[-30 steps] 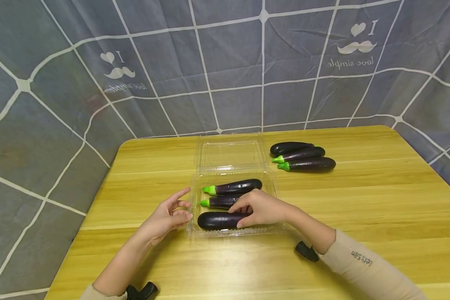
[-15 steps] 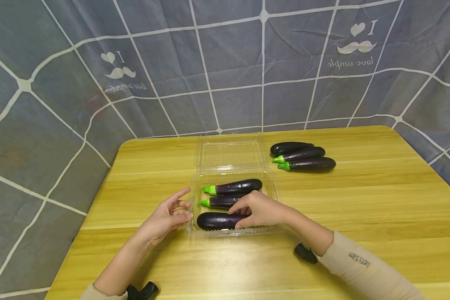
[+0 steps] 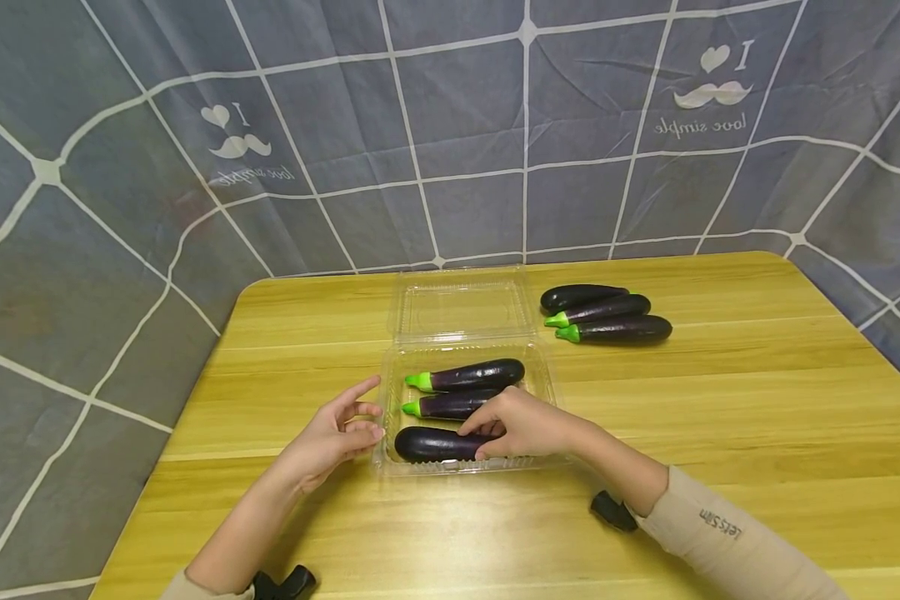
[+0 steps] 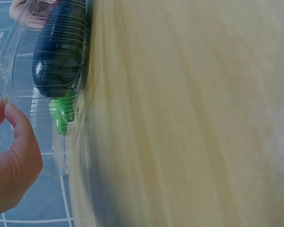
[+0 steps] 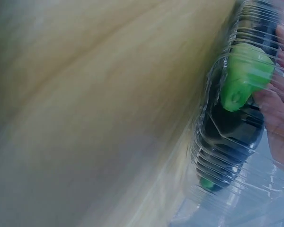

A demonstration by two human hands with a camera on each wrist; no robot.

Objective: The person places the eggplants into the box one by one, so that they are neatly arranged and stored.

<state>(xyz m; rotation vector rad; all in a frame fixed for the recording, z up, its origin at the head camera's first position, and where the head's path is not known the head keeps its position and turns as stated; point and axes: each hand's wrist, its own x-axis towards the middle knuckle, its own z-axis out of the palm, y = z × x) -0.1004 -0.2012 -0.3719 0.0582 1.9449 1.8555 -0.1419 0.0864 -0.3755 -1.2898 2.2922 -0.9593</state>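
Observation:
My right hand (image 3: 532, 422) grips the near eggplant (image 3: 437, 444) by its stem half, thumb on the near side and fingers on the far side. This eggplant lies in the base of a clear plastic clamshell box (image 3: 468, 467), its rounded end to the left. Its green stem (image 5: 248, 71) shows through the box wall in the right wrist view. Behind it lie a middle eggplant (image 3: 450, 406) and a back eggplant (image 3: 474, 376), stems left. My left hand (image 3: 337, 435) is at the box's left rim, index finger extended, thumb and fingertips right at the edge.
The clamshell's lid (image 3: 462, 305) lies folded back behind the base. Three more eggplants (image 3: 622, 329) lie together at the back right of the wooden table (image 3: 727, 400). A grey checked cloth (image 3: 472, 108) hangs behind the table's far edge.
My right hand and the near eggplant shift very slightly left, then back right. The left hand and the box stay where they were.

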